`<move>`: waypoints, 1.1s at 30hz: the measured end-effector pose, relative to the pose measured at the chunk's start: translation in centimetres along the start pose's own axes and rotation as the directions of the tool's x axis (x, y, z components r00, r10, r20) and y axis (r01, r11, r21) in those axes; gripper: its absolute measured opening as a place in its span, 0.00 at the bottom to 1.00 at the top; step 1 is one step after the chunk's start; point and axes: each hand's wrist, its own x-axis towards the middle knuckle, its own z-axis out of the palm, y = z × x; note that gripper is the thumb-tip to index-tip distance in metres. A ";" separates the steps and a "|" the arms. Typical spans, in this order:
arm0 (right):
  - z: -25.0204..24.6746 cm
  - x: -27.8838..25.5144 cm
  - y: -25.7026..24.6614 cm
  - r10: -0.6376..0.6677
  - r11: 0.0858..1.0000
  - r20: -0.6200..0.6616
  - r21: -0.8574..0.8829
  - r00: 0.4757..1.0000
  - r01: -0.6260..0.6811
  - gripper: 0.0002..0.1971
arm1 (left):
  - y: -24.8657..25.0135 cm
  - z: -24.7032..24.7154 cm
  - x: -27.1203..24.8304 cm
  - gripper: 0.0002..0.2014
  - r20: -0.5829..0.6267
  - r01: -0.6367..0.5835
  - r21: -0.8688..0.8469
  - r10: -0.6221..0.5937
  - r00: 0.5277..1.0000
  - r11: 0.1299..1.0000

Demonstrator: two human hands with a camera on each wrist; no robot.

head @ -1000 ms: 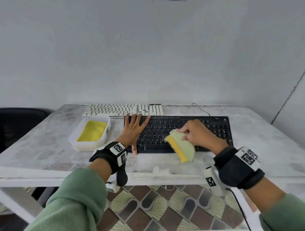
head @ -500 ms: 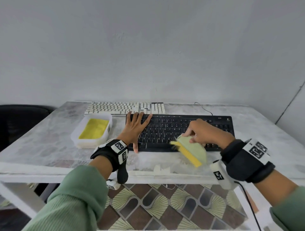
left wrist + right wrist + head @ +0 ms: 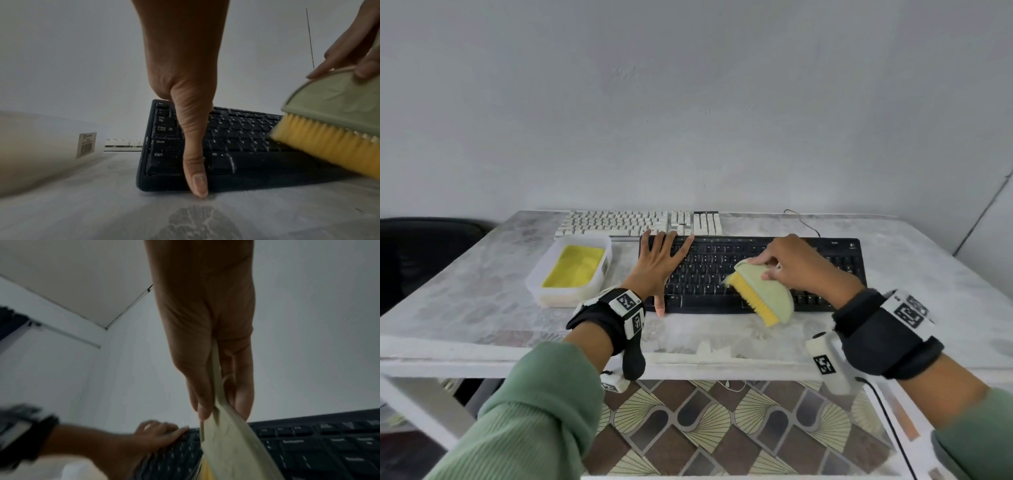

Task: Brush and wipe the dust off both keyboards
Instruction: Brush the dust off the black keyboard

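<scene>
sweeping again: right hand [image 3: 796, 265] gripping brush [image 3: 762, 295], now dragging back over black keyboard [image 3: 825, 255] from its near edge; left hand [image 3: 659, 265] lying flat, pinning it; white keyboard [image 3: 619, 222] waiting beyond.

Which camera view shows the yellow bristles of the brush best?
The left wrist view: the bristles fill its right side, resting on the black keyboard. The head view shows them smaller. The right wrist view shows mostly the brush's green back, only a yellow sliver.
</scene>
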 end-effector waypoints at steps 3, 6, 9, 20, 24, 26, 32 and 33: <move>1.3 -0.2 -0.3 -0.016 0.999 0.100 -0.033 0.995 0.020 0.18 | 0.0 0.0 0.0 0.81 0.004 0.003 0.000 -0.003 1.000 1.000; 0.5 -0.3 0.2 0.008 0.998 0.194 0.056 0.981 -0.020 0.18 | 0.1 -0.1 -0.2 0.81 -0.003 0.010 0.001 -0.010 1.000 1.000; -0.5 0.0 0.9 0.089 0.958 -0.009 0.274 0.996 -0.083 0.20 | 0.1 0.0 -0.3 0.81 -0.017 0.022 0.000 -0.022 1.000 1.000; 3.4 1.9 -1.0 0.257 0.906 -0.390 0.415 0.884 -0.080 0.21 | 0.2 0.0 -0.4 0.81 -0.026 0.018 -0.009 -0.018 0.999 1.000; 2.4 1.9 -1.1 0.244 0.888 -0.357 0.457 0.902 -0.059 0.20 | 0.1 -0.1 -0.4 0.81 -0.029 0.011 -0.015 -0.011 1.000 1.000; 1.8 2.2 -1.1 0.282 0.882 -0.442 0.468 0.852 -0.049 0.21 | 0.1 -0.1 -0.3 0.82 -0.037 0.008 -0.021 -0.009 0.999 1.000; 4.6 1.3 -2.9 0.227 0.934 -0.352 0.342 0.908 -0.101 0.23 | 0.0 0.0 -0.5 0.81 -0.023 0.005 -0.048 -0.006 1.000 0.999; 5.2 1.0 -3.1 0.202 0.947 -0.313 0.303 0.928 -0.104 0.22 | 0.0 -0.1 -0.5 0.81 -0.012 0.008 -0.042 -0.009 1.000 0.999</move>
